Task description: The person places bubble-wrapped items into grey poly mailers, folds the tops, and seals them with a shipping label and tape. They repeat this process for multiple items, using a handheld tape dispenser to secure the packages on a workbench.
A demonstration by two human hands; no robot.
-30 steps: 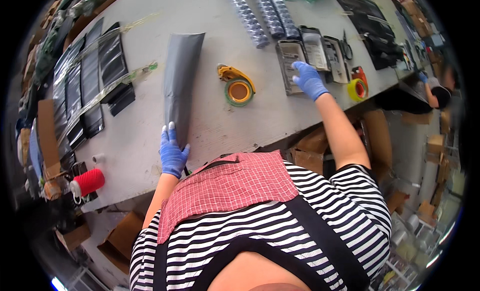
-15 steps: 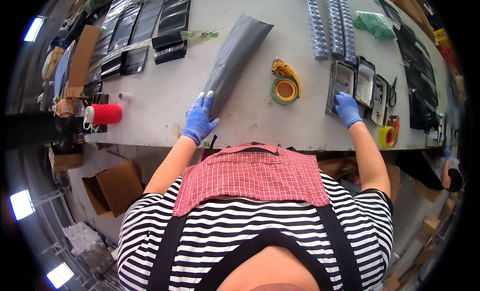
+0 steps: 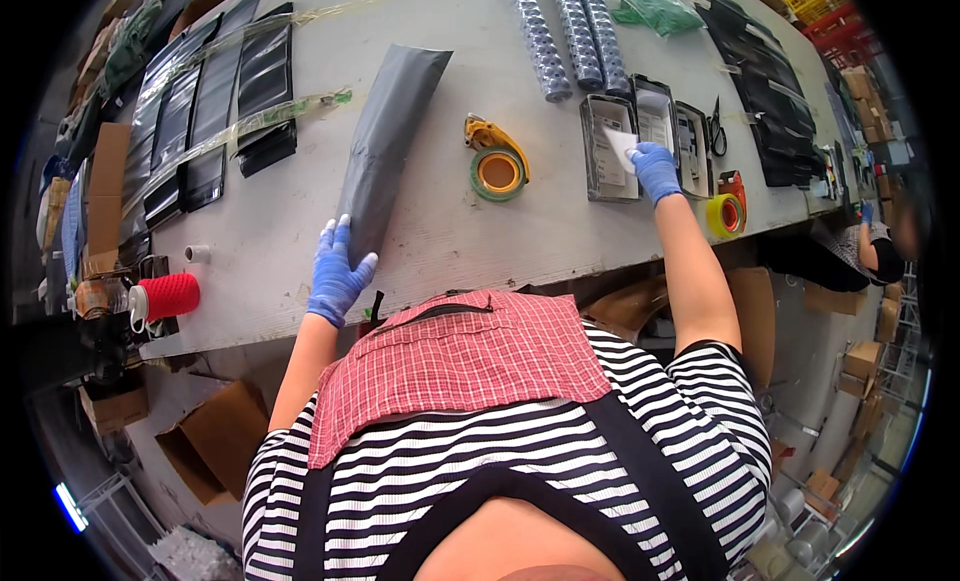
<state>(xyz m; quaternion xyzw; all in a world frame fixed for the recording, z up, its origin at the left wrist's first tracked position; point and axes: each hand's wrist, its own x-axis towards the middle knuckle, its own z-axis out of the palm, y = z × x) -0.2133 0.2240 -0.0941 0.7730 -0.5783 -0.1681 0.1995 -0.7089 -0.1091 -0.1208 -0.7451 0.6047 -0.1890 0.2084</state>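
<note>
A long grey plastic mailing bag [image 3: 392, 131], wrapped round something long, lies slanting on the table. My left hand [image 3: 340, 276], in a blue glove with white fingertips, rests at its near end with fingers spread. Over to the right, my gloved right hand [image 3: 656, 171] pinches a white slip of paper [image 3: 620, 146], which stands tilted above a dark-rimmed open box [image 3: 612, 191]. Printed pieces lie inside that box. Beside it are two similar boxes, a middle one [image 3: 653, 99] and a right one [image 3: 694, 141].
Between my hands lies a yellow tape dispenser [image 3: 497, 166] with green tape. Bubble-wrap rolls [image 3: 588, 41], black scissors [image 3: 717, 131] and a red dispenser with yellow tape [image 3: 726, 211] are to the right. Black bags [image 3: 215, 101] and a red-sleeved bottle [image 3: 168, 296] are left. Another person [image 3: 868, 251] is far right.
My right hand has lifted a white slip of paper from the left box. My left hand stays by the bag's near end. The whole view has turned rightward.
</note>
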